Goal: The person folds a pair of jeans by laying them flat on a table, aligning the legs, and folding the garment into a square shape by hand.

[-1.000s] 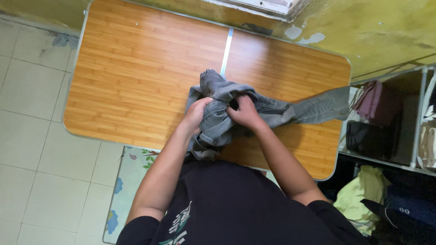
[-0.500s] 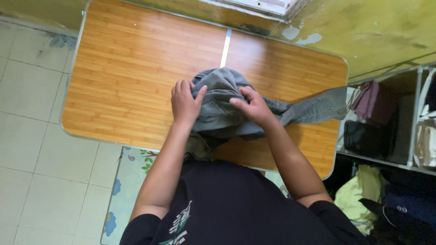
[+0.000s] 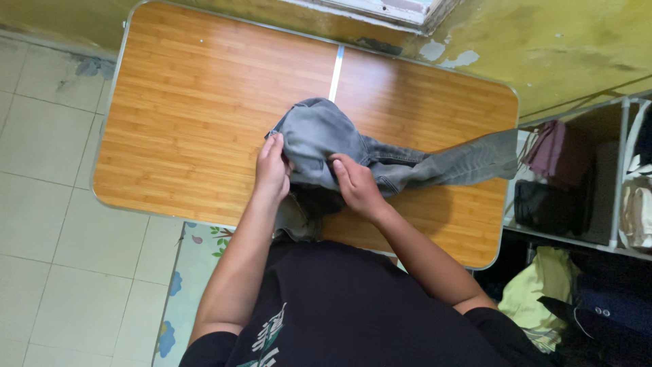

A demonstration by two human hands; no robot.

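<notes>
Head view: your grey denim jeans (image 3: 380, 160) lie across the wooden surface (image 3: 197, 115), one leg trailing right off its edge; left hand (image 3: 272, 170) and right hand (image 3: 354, 185) fingers pinch the bunched waist.

Home room: folding table (image 3: 190, 102), clothes shelf (image 3: 584, 183), tiled floor (image 3: 47, 258).

A wooden worktop (image 3: 190, 102) with a metal seam down its middle fills the upper centre. Pale floor tiles (image 3: 47, 258) cover the left, with a flower-patterned mat (image 3: 193, 272) at lower centre. A shelf rack (image 3: 621, 183) holding folded clothes stands at right.
</notes>
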